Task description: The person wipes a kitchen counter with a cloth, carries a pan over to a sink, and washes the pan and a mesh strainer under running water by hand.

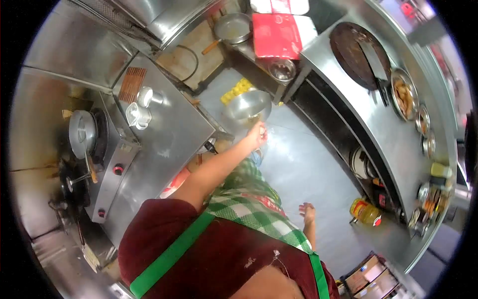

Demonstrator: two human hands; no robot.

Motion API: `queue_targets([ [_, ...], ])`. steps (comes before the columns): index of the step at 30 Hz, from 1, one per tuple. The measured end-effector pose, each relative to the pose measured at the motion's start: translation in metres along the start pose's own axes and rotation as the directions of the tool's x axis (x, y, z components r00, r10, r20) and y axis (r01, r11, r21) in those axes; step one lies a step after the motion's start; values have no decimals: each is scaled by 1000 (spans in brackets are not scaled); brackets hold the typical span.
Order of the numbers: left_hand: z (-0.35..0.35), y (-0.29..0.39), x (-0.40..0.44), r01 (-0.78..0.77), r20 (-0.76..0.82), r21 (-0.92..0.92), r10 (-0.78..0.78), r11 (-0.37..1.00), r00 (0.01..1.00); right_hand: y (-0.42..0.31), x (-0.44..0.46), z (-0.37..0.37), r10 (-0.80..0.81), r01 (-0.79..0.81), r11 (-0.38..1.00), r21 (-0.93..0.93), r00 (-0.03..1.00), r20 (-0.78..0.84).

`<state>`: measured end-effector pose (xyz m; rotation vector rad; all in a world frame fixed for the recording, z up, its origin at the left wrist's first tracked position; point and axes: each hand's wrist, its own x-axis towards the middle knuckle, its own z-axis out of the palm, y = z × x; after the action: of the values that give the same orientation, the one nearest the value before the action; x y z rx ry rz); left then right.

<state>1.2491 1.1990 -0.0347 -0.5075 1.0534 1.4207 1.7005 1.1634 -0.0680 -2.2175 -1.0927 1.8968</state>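
—Shirt (174, 249), maroon cloth, foremost; checked apron (264, 207) over it. Pan (249, 102)?
—Round, shallow, shiny metal, slightly blurred.
—Hands?
—Apart. Left hand (258, 133) grips the pan's handle, its bowl just beyond; right hand (308, 213) hangs loosely, well clear, over smooth grey floor (318, 164).

Left counter (174, 142) is carrying a slatted mat (132, 84) with cups (144, 97) just right of it; a saucepan (77, 133) is sitting on the stove (112, 174), farther left. Out front, the left hand (258, 133) is holding a metal pan (249, 103), while a frying pan (232, 27) is sitting beyond, left of a carton (278, 36). On the right counter (373, 117), a cleaver (373, 61) is lying across a chopping board (348, 55), its handle overhanging beside a food bowl (412, 82).
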Motion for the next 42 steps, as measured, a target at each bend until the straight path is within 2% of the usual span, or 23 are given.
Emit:
queue_targets([
  [3, -15, 41, 33, 15, -107, -119, -28, 993, 994, 4, 26, 5, 49, -44, 999, -30, 972, 229],
  [6, -24, 85, 53, -137, -266, -210, 78, 968, 961, -13, 43, 15, 77, -60, 996, -71, 959, 273],
  [11, -52, 134, 84, -389, -421, -375, 220, 841, 880, -47, 55, 10, 177, -153, 983, -99, 933, 314],
  [14, -84, 174, 109, -602, -562, -385, 340, 699, 754, -67, 101, 1, 496, -435, 862, -260, 828, 261],
  [16, -117, 194, 130, -690, -630, -444, 348, 572, 694, -93, 100, 2, 420, -358, 889, -286, 885, 199],
  [18, -166, 212, 150, -674, -646, -396, 333, 624, 687, -90, 122, -12, 441, -399, 894, -203, 860, 255],
  [19, -166, 222, 152, -733, -702, -432, 315, 525, 639, -84, 136, -21, 451, -421, 892, -164, 847, 282],
  [20, -188, 230, 159, -726, -681, -441, 331, 527, 654, -87, 140, -25, 468, -389, 862, -326, 858, 212],
  [22, -238, 242, 185, -833, -794, -311, 355, 458, 493, -88, 150, -24, 478, -380, 828, -411, 862, 167],
  [23, -288, 244, 199, -791, -697, -417, 400, 448, 595, -89, 153, -24, 484, -384, 819, -427, 861, 153],
  [24, -283, 252, 199, -826, -821, -146, 399, 544, 408, -90, 154, -23, 491, -390, 808, -442, 860, 137],
  [25, -287, 262, 200, -877, -827, -229, 392, 422, 404, -93, 154, -18, 496, -394, 800, -453, 859, 128],
  [26, -330, 259, 213, -857, -703, -124, 566, 500, 431, -96, 155, -15, 496, -396, 793, -462, 861, 114],
  [27, -337, 267, 208, -813, -674, -244, 510, 529, 535, -100, 157, -9, 499, -400, 788, -468, 860, 104],
  [28, -343, 272, 221, -876, -763, -119, 522, 467, 381, -103, 162, 0, 498, -399, 782, -479, 862, 96],
  [33, -389, 265, 247, -899, -727, -148, 571, 412, 381, -115, 183, 29, 501, -397, 759, -515, 863, 73],
  [35, -422, 241, 271, -730, -882, -64, 304, 681, 361, -125, 185, 29, 485, -373, 756, -538, 871, 78],
  [36, -410, 219, 285, -506, -852, 268, 447, 819, 272, -132, 190, 32, 477, -349, 752, -559, 873, 97],
  [37, -393, 197, 295, -61, -796, 580, 581, 812, 171, -142, 193, 35, 466, -324, 750, -576, 877, 113],
  [38, -378, 174, 307, 325, -717, 674, 694, 664, 69, -151, 198, 38, 455, -298, 747, -594, 881, 131],
  [39, -344, 148, 324, 445, -597, 744, 795, 498, 109, -162, 200, 38, 439, -260, 743, -617, 885, 155],
  [41, -216, 112, 280, 514, -483, 847, 600, 136, 638, -186, 202, 40, 409, -194, 735, -649, 891, 197],
  [42, -182, 78, 294, 299, -519, 854, 705, 425, 482, -197, 203, 40, 390, -159, 733, -661, 895, 217],
])
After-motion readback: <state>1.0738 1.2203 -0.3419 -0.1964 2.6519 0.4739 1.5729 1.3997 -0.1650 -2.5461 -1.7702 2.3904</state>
